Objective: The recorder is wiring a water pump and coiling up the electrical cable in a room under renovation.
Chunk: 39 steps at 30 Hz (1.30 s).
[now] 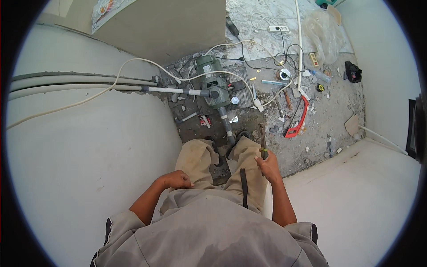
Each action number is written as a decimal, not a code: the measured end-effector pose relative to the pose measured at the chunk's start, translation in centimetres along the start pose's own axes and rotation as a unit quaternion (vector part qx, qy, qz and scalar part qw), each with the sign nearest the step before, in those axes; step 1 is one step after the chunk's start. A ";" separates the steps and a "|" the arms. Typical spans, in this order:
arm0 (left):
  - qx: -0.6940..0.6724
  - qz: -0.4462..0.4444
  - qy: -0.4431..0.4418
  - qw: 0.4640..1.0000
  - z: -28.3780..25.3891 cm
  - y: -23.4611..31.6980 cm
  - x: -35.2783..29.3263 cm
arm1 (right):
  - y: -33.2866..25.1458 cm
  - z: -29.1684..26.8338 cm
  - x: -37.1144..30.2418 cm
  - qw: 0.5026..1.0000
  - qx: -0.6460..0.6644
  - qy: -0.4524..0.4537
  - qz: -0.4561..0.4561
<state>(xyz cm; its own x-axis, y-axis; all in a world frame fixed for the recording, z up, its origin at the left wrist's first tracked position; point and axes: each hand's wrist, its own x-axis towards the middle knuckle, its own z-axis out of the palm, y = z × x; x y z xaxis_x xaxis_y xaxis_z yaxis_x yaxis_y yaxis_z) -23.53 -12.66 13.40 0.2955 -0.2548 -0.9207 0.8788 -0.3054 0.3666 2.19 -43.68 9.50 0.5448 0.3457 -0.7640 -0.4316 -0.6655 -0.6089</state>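
Observation:
My right hand (268, 167) is wrapped round the handles of pliers (263, 151), which have dark green grips. Their jaws point away from me over the rubble floor. Against my trousers, near the hip, rests my left hand (177, 179) with its fingers curled in; whatever they may hold is hidden. Beyond my feet sits a green water pump (207, 69). A white and grey pipe (178, 91) runs left from it, and another pipe (226, 122) comes toward my shoes. Neither hand touches the pump.
A red hacksaw (304, 120) lies at the right, near a tape measure (320, 87) and a white roll of tape (284, 74). Cables lead across the floor to a power strip (278, 29). A clear plastic bag (324, 38) lies farther back. White walls (89, 147) flank me.

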 end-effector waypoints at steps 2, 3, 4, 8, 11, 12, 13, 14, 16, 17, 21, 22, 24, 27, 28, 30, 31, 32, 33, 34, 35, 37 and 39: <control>-0.129 -0.020 0.100 0.986 -1.5 -2.3 2.8 | 1.1 0.1 4.8 0.997 0.060 0.036 0.009; -0.251 -0.036 0.198 0.947 -2.4 -3.9 4.3 | 1.9 0.2 7.4 0.998 0.061 0.034 0.011; -0.121 0.003 0.333 0.935 -3.2 -5.2 4.9 | 2.1 -0.2 9.5 0.994 0.081 0.059 -0.037; 0.087 0.051 0.537 0.838 -7.2 -8.5 7.2 | 3.0 -0.6 18.0 0.975 0.100 0.137 -0.146; 0.205 0.010 0.644 0.737 -8.1 -12.8 9.7 | 3.9 -0.7 24.1 0.963 0.031 0.176 -0.203; 0.196 0.000 0.677 0.710 -8.2 -14.5 11.0 | 4.4 -0.6 26.5 0.953 -0.005 0.193 -0.232; 0.185 -0.011 0.708 0.681 -8.5 -15.2 12.3 | 4.5 -0.6 28.2 0.956 0.010 0.191 -0.224; 0.181 -0.008 0.719 0.671 -8.9 -16.0 13.6 | 4.7 -0.4 30.1 0.952 0.011 0.190 -0.239; 0.291 -0.013 0.751 0.592 -9.2 -16.1 15.4 | 6.0 -0.5 33.9 0.936 -0.041 0.207 -0.283; 0.285 -0.010 0.761 0.583 -9.7 -16.3 16.5 | 6.6 -0.5 35.5 0.931 -0.042 0.209 -0.297; 0.311 -0.049 0.832 0.457 -11.9 -16.9 20.0 | 8.0 0.5 40.1 0.930 0.014 0.218 -0.296; 0.318 -0.046 0.843 0.432 -12.3 -17.0 20.6 | 8.0 0.7 41.0 0.927 0.014 0.218 -0.305; 0.308 -0.038 0.851 0.424 -12.8 -16.9 21.4 | 7.9 0.1 42.0 0.941 0.014 0.202 -0.273; 0.289 -0.014 0.856 0.428 -12.8 -17.1 21.3 | 8.7 0.1 42.4 0.936 0.004 0.216 -0.280; 0.277 -0.001 0.857 0.435 -12.8 -17.2 21.3 | 8.8 0.1 42.5 0.936 0.004 0.220 -0.274; 0.269 0.012 0.859 0.435 -12.8 -17.4 21.3 | 9.0 0.2 42.9 0.929 -0.009 0.226 -0.292; 0.260 0.020 0.861 0.437 -13.1 -17.6 21.4 | 9.0 0.0 43.1 0.929 -0.027 0.228 -0.289; 0.262 0.019 0.864 0.430 -13.8 -17.4 21.9 | 9.0 -0.1 43.2 0.929 -0.045 0.229 -0.287; 0.214 0.082 0.862 0.453 -14.6 -17.2 22.7 | 8.6 -0.2 43.1 0.930 -0.040 0.232 -0.283; 0.164 0.150 0.852 0.474 -15.8 -16.4 23.7 | 9.4 -1.1 43.5 0.937 0.002 0.215 -0.277; 0.126 0.207 0.844 0.478 -16.7 -15.2 24.2 | 9.5 -1.1 43.2 0.933 -0.002 0.210 -0.291; 0.027 0.289 0.817 0.497 -18.7 -11.6 25.2 | 10.0 -1.3 42.8 0.933 0.021 0.203 -0.297; -0.088 0.323 0.779 0.530 -21.3 -8.4 26.5 | 10.8 -1.3 43.2 0.938 0.052 0.191 -0.284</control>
<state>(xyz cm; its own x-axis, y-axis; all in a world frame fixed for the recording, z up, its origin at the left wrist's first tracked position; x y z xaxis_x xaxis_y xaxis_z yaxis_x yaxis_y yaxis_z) -15.14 2.71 -16.94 0.3859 0.8547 0.3472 0.3861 -0.4914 0.7806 22.01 -36.75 -29.79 0.9176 0.3488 -0.1904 -0.0509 -0.3719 -0.9269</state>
